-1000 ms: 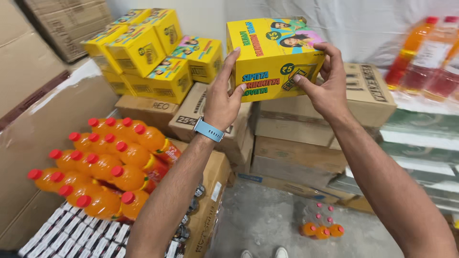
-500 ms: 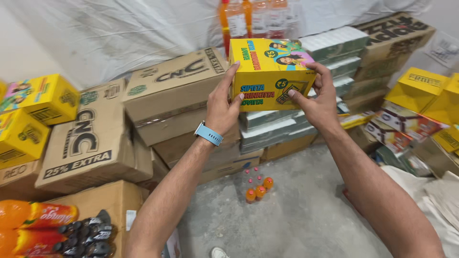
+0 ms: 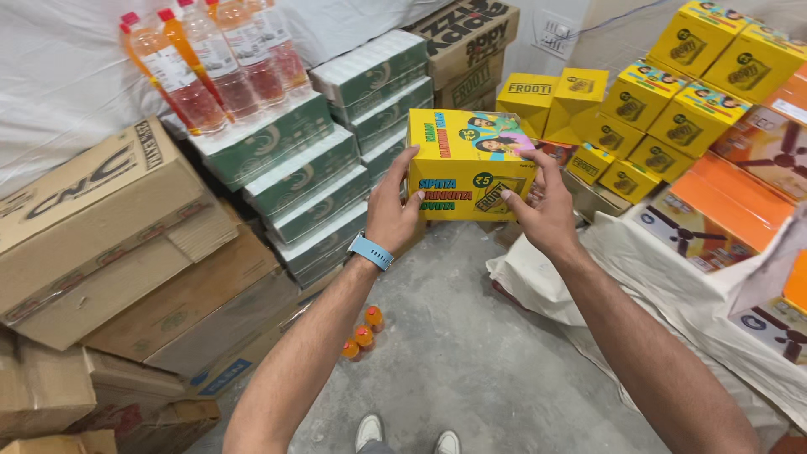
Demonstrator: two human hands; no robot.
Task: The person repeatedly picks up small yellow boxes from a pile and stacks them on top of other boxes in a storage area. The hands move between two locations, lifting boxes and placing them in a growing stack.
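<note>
Two bare forearms come up from the bottom edge of the frame toward the centre, with no sleeves showing anywhere along them. The left hand (image 3: 393,212), just left of the middle of the frame, has a light blue band (image 3: 371,251) around its wrist, smooth and fairly broad, like a watch or fitness strap seen from the strap side; no face or dial shows. The right hand (image 3: 545,217), right of centre, wears nothing: no ring, no band, no glove. At the bottom centre of the frame the toes of two pale shoes (image 3: 406,435) show, whitish-grey with rounded fronts, one beside the other.
</note>
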